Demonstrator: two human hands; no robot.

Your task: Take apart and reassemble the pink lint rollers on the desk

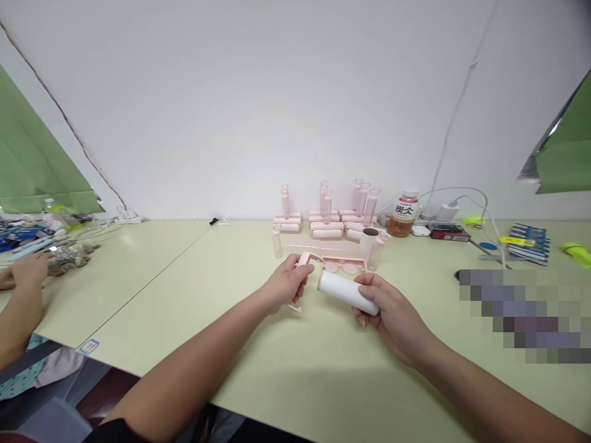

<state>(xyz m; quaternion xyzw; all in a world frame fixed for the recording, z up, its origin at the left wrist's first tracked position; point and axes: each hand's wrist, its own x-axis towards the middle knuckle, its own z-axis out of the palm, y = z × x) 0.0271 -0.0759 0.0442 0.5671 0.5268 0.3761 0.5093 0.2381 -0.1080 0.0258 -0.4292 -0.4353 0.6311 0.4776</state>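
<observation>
My right hand (388, 311) is closed around a white sticky-paper roll (342, 290), which lies tilted above the table with its pink-rimmed end toward my left hand. In my left hand (285, 286) there is a pink plastic roller handle (305, 259), gripped by the fingers; part of it is hidden behind them. Just beyond the roll lies a pink plastic piece with round discs (344, 266). Behind it a white roll with a dark hollow core (368, 241) stands upright beside a translucent pink tube (377, 252). Another clear pink tube (277, 243) stands farther left.
Several pink-and-white rollers (327, 231) and upright tubes line the wall. Right of them are a drink bottle (402, 215), a white charger (447, 212) with cables, and a blue patterned packet (530, 243). At far left, another person's hand (30, 266) touches a clear bag (69, 257).
</observation>
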